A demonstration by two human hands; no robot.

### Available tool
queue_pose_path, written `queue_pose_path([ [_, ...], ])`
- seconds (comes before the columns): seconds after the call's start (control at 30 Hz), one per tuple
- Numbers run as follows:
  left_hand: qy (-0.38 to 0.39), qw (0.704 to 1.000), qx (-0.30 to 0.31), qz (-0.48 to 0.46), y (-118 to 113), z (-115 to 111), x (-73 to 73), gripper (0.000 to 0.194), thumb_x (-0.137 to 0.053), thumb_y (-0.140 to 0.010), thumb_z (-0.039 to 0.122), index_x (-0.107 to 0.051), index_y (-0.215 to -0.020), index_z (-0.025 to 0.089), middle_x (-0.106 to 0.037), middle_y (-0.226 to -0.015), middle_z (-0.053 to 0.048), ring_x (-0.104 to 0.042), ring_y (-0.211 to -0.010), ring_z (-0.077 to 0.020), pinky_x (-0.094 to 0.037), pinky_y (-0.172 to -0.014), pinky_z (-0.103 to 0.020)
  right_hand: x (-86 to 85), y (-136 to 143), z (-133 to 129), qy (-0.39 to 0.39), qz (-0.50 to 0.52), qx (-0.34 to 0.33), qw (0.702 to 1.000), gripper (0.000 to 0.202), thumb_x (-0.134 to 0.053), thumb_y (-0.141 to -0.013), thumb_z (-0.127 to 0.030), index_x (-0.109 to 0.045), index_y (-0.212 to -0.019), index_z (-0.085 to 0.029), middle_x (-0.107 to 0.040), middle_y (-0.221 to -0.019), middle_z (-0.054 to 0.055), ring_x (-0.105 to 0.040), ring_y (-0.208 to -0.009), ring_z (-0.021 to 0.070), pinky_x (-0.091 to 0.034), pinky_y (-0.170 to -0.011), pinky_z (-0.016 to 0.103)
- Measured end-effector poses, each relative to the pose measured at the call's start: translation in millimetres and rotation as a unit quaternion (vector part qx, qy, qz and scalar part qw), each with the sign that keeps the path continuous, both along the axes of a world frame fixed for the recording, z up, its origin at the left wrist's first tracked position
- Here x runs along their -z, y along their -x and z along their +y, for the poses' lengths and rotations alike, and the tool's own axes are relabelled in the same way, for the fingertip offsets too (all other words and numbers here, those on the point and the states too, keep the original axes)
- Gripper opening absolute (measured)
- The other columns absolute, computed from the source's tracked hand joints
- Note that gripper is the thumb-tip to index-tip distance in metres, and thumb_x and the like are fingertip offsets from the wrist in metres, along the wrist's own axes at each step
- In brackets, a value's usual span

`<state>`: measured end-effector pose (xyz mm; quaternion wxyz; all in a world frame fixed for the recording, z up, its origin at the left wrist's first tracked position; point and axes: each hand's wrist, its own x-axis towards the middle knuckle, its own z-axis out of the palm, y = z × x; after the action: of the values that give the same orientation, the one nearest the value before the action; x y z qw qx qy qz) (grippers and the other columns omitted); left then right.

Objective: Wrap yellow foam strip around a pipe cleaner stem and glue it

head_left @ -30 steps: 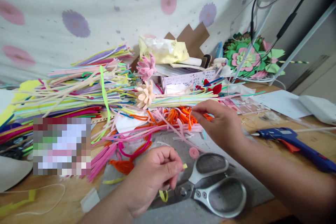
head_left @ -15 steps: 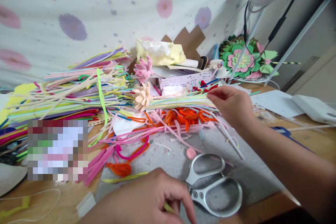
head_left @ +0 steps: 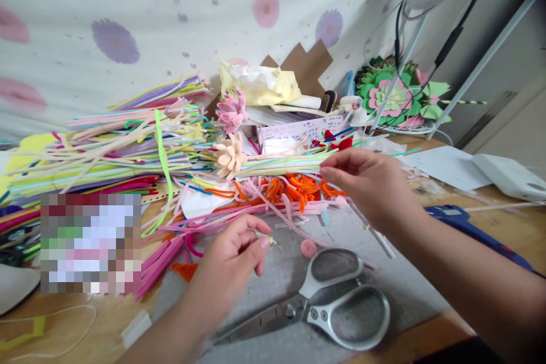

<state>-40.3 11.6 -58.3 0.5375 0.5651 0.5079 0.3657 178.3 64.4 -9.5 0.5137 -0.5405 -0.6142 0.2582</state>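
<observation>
My left hand point(head_left: 236, 256) is over the grey mat point(head_left: 273, 296), with its thumb and fingertips closed on a small yellow piece point(head_left: 272, 240). To the right, my right hand point(head_left: 371, 185) is raised above the mat's back edge, thumb and forefinger pinched together at the end of a bundle of pale stems point(head_left: 281, 166); anything between those fingertips is too small to make out. Large silver scissors point(head_left: 318, 314) lie on the mat in front of both hands. A small pink coil point(head_left: 309, 248) rests just behind their handles.
Heaps of coloured fuzzy stems point(head_left: 106, 165) fill the back left. Fuzzy flowers, pink point(head_left: 231, 111) and peach point(head_left: 231, 156), stand mid-back. Orange stems point(head_left: 298, 189) lie behind the mat. A blue tool point(head_left: 452, 215) lies under my right forearm, and a white device point(head_left: 509, 175) at right.
My left hand has moved up and away from the scissors, uncovering their blades. My right hand has shifted slightly left and down, and more of the blue tool shows.
</observation>
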Motion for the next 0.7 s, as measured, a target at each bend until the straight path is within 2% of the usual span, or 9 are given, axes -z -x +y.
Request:
queue_pose_path([
  [0.1,-0.007,0.994,-0.024,-0.110,0,-2,-0.7,0.013,-0.059,-0.085,0.029,-0.055,-0.095,0.022,-0.047,-0.051,0.009,-0.039,-0.047,-0.0071,-0.028,-0.046,-0.018,1.1,21,-19,0.035,0.006,-0.121,0.992,0.004,-0.065,-0.071,-0.019,-0.065,-0.068,-0.017,-0.064,-0.061,-0.001,-0.055,-0.054,0.0109,-0.042,-0.050,0.021],
  [0.2,0.023,0.985,0.015,-0.168,-3,-5,-1.1,0.030,-0.066,-0.080,0.032,-0.056,-0.106,0.021,-0.049,-0.058,0.008,-0.039,-0.045,-0.0053,-0.026,-0.044,-0.017,6.0,42,-34,0.064,-0.020,-0.211,0.975,0.007,-0.063,-0.072,-0.011,-0.065,-0.067,-0.017,-0.064,-0.061,-0.002,-0.057,-0.056,0.0102,-0.043,-0.053,0.020],
  [0.3,0.040,0.986,0.032,-0.160,-5,-6,0.7,0.022,-0.069,-0.077,0.033,-0.061,-0.091,0.018,-0.050,-0.060,0.007,-0.038,-0.045,-0.0046,-0.026,-0.042,-0.017,7.5,54,-40,0.075,-0.030,-0.249,0.965,0.012,-0.061,-0.072,-0.006,-0.065,-0.067,-0.017,-0.064,-0.062,-0.003,-0.057,-0.058,0.0093,-0.043,-0.054,0.018],
  [0.37,0.039,0.990,0.030,-0.134,-5,-6,2.3,0.020,-0.068,-0.078,0.034,-0.060,-0.075,0.016,-0.047,-0.055,0.007,-0.037,-0.045,-0.0053,-0.027,-0.043,-0.018,4.7,56,-37,0.087,-0.005,-0.240,0.967,0.011,-0.060,-0.073,-0.008,-0.064,-0.068,-0.017,-0.062,-0.058,-0.004,-0.056,-0.054,0.0088,-0.042,-0.051,0.019],
  [0.43,0.036,0.992,0.037,-0.112,-4,-5,2.9,0.023,-0.066,-0.079,0.035,-0.057,-0.068,0.016,-0.046,-0.050,0.007,-0.036,-0.045,-0.0060,-0.027,-0.044,-0.019,-0.5,51,-30,0.086,0.025,-0.204,0.975,0.007,-0.062,-0.073,-0.013,-0.063,-0.067,-0.017,-0.060,-0.057,-0.004,-0.054,-0.051,0.0089,-0.042,-0.049,0.020],
  [0.57,0.038,0.994,0.047,-0.094,-3,-4,1.1,0.021,-0.062,-0.081,0.033,-0.059,-0.068,0.016,-0.048,-0.048,0.007,-0.036,-0.046,-0.0068,-0.026,-0.046,-0.020,-12.9,27,-12,0.024,0.085,-0.126,0.988,0.007,-0.069,-0.070,-0.021,-0.065,-0.067,-0.017,-0.062,-0.060,-0.002,-0.052,-0.053,0.0097,-0.040,-0.048,0.022],
  [0.7,0.059,0.993,0.040,-0.093,-4,-5,-1.9,0.021,-0.062,-0.081,0.032,-0.058,-0.068,0.015,-0.045,-0.046,0.007,-0.034,-0.044,-0.0067,-0.025,-0.045,-0.020,-26.4,-8,6,-0.056,0.173,-0.040,0.982,0.007,-0.070,-0.069,-0.014,-0.065,-0.066,-0.017,-0.059,-0.058,-0.002,-0.053,-0.052,0.0097,-0.041,-0.049,0.023],
])
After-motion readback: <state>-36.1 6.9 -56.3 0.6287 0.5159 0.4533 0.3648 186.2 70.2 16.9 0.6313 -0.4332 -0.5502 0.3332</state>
